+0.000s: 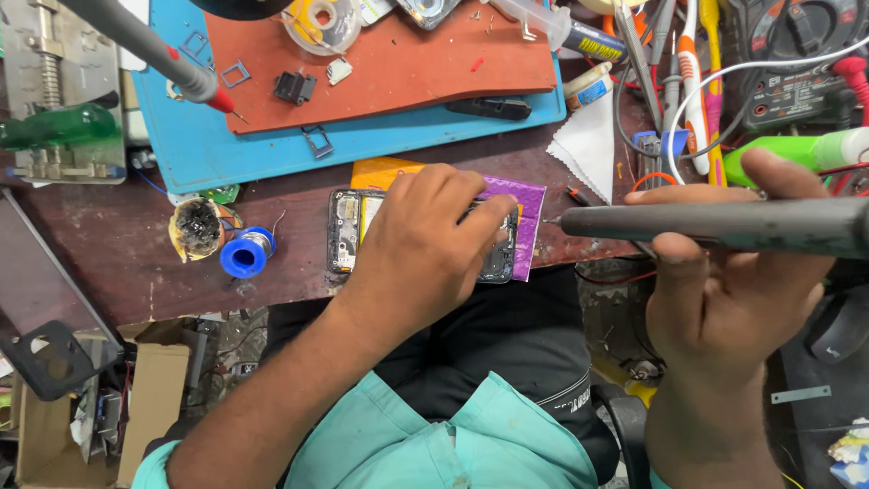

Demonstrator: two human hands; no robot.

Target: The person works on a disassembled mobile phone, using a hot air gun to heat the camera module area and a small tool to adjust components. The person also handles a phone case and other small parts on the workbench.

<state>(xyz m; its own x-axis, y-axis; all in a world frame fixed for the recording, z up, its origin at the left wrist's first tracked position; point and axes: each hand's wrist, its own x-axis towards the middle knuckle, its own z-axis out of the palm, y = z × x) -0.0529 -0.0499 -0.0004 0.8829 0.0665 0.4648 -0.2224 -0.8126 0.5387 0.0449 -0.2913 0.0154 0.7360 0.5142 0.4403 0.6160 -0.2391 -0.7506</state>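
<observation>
phone (pixel 348 231), back off, lies on purple sheet (pixel 529 217) at the table (pixel 127 254) edge, pinned flat under the left hand (pixel 425 244). right hand (pixel 724 281) is closed around a soldering iron (pixel 715 226); best to brace that wrist and approach the board slowly.

A purple foil pouch (pixel 528 217) lies at frame centre under the opened phone, beside a yellow packet (pixel 380 172). A cardboard box (pixel 154 398) stands lower left. A blue-labelled syringe (pixel 579 38) lies top centre-right.
</observation>
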